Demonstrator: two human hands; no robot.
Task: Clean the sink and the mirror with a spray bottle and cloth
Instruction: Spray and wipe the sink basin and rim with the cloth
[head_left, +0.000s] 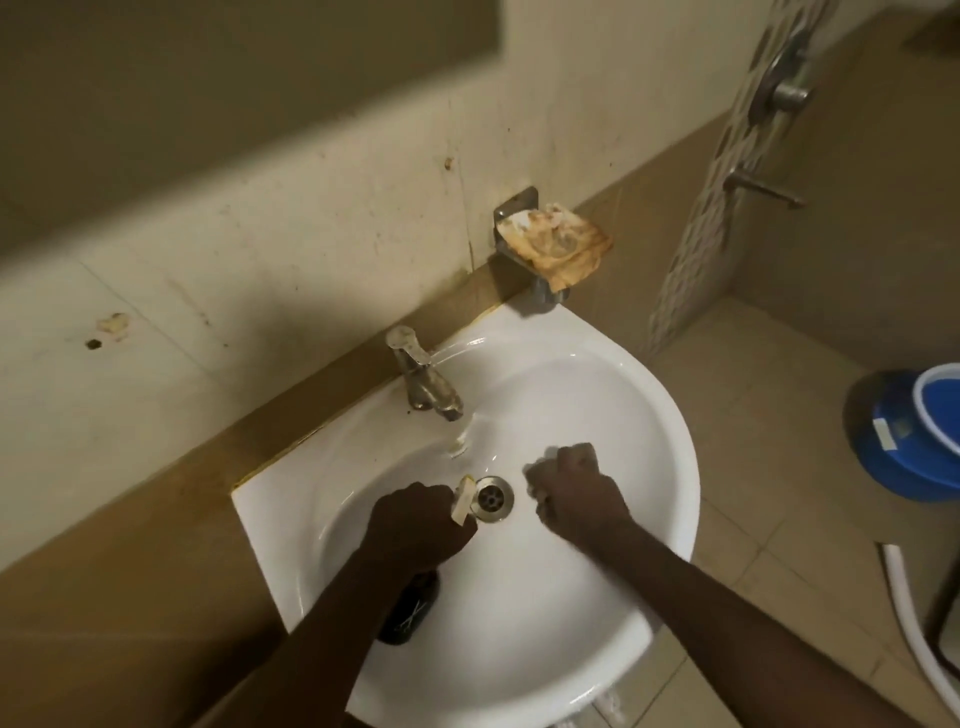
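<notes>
Nearest the camera, a dark bottle (410, 608) sits on the rim of the white sink (519, 649), partly hidden under the left forearm. Both arms reach into the bowl. The left hand (415, 525) is curled, its fingers pinching a small pale yellowish strip (462, 501) that stands just beside the metal drain (492, 499). The right hand (576, 499) is on the other side of the drain, its fingers clenched into a fist; something pale shows blurred at its knuckles, and whether it grasps anything cannot be told. Behind the hands, water runs from the metal tap (426, 384) into the bowl. Further back, a wall-mounted soap dish (550, 241) holds a stained, crumpled brownish mass. The mirror (208, 78) hangs on the wall at the upper left. To the right, a blue bucket (914, 441) stands on the tiled floor.
</notes>
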